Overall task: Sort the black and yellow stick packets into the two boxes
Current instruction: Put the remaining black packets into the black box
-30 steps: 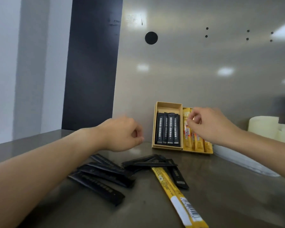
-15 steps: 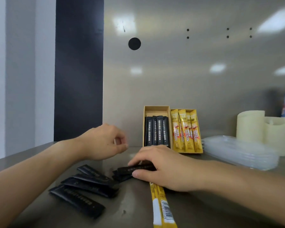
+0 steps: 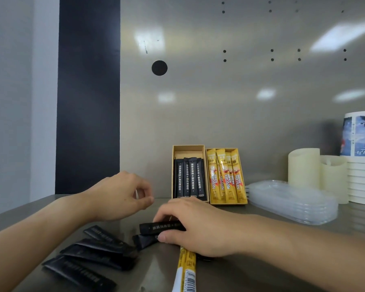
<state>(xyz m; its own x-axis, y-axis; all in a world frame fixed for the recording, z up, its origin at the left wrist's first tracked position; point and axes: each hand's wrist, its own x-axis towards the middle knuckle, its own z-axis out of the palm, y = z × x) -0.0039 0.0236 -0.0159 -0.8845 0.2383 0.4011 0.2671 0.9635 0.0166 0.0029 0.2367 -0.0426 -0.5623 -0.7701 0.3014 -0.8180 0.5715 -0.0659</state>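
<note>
Two open cardboard boxes lean against the back wall. The left box (image 3: 189,149) holds several black stick packets, the right box (image 3: 243,186) several yellow ones. My right hand (image 3: 198,226) grips a black stick packet (image 3: 159,227) from the loose pile, thumb under it, fingers over it. More black packets (image 3: 97,252) lie scattered to the left on the steel counter. A loose yellow packet (image 3: 185,270) pokes out from under my right hand toward me. My left hand (image 3: 122,196) hovers above the counter, fingers loosely curled, holding nothing.
A stack of clear plastic trays (image 3: 293,200) lies right of the boxes. Two cream cylinders (image 3: 303,165) and a stack of paper cups (image 3: 360,175) stand at the far right. A steel wall backs the counter.
My right hand left the yellow box, came down onto the loose pile and closed on a black packet, now slightly lifted. My left hand barely moved.
</note>
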